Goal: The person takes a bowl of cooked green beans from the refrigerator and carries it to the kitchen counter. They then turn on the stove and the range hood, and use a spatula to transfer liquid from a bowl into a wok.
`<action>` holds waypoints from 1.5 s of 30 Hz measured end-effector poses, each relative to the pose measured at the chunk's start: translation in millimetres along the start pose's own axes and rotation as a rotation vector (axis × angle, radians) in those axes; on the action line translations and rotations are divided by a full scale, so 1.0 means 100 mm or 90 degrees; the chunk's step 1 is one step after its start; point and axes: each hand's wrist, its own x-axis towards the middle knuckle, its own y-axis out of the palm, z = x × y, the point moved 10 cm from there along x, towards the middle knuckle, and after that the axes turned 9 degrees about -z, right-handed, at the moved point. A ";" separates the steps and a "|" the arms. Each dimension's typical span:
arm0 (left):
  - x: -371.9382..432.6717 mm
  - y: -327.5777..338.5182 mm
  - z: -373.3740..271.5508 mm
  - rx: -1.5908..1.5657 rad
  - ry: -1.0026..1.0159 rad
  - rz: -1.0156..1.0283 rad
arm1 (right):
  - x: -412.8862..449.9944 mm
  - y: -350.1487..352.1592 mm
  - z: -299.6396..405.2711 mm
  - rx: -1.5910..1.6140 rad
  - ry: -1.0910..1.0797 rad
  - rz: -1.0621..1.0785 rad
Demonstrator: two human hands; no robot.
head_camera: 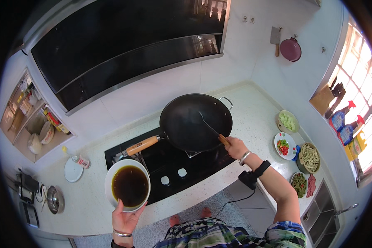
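Observation:
My left hand point(126, 217) grips the near rim of a white bowl point(109, 186) that holds dark brown liquid point(130, 186), with an oily yellow edge showing. The bowl is held up over the left front of the black gas hob point(189, 179). My right hand point(237, 148) is closed on the wooden handle of a metal cooking utensil point(224, 140). Its thin shaft reaches into a black wok point(186, 124), where the dark interior makes its head hard to make out. The wok stands on the right burner, its wooden handle point(142, 145) pointing left.
Right of the wok are a bowl of pale green slices point(287, 121), a plate of chopped peppers point(284, 145), a bowl of pale strips point(310, 157), green vegetables point(299, 185) and raw meat point(311, 185). A sink point(321, 214) lies beyond. Leftward are a bottle point(80, 160) and metal bowl point(55, 200).

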 end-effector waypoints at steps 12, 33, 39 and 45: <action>-0.07 0.12 0.32 -0.041 -0.039 0.018 | -0.43 0.11 0.02 0.771 0.518 0.350; 0.21 0.18 0.46 0.038 -0.125 0.031 | -0.97 -0.91 0.39 0.296 0.118 -0.185; 0.27 0.26 0.53 0.049 -0.141 0.066 | -1.31 -0.31 -0.02 0.433 0.360 0.122; 0.32 0.21 0.54 0.052 -0.155 0.085 | -1.42 -0.67 0.44 0.660 0.320 0.122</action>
